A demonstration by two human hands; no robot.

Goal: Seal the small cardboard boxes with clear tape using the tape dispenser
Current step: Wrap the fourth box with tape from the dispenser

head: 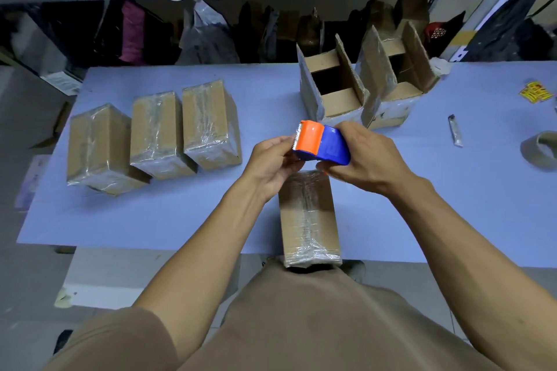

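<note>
**Both hands hold the tape dispenser above a taped box**

Both forearms reach forward over the near edge of the pale blue tabletop [150, 214] and converge at the middle of the view. The right hand [366, 159] wraps the blue body of the tape dispenser [322, 144] from the right side and below, fingers curled under it and thumb along its near side. The left hand [271, 166] comes in from the left, wrist bent, with its fingertips pinching at the orange front end by the serrated cutter; whether they hold a tape end there cannot be told.

The dispenser is held in the air, tilted, orange end to the left. Directly below and toward the person lies a small cardboard box [309, 220], closed, with clear tape running down its top seam and over its near end. That near end overhangs the tabletop's edge. Neither hand touches this box.

To the left, well apart from the hands, three more taped boxes [156, 132] stand side by side in a row. Beyond the hands, two open boxes [361, 84] stand next to each other with their flaps up. At the far right lie a small utility knife [455, 131], yellow stickers [536, 93], and a tape roll [541, 152] cut off by the frame edge.
</note>
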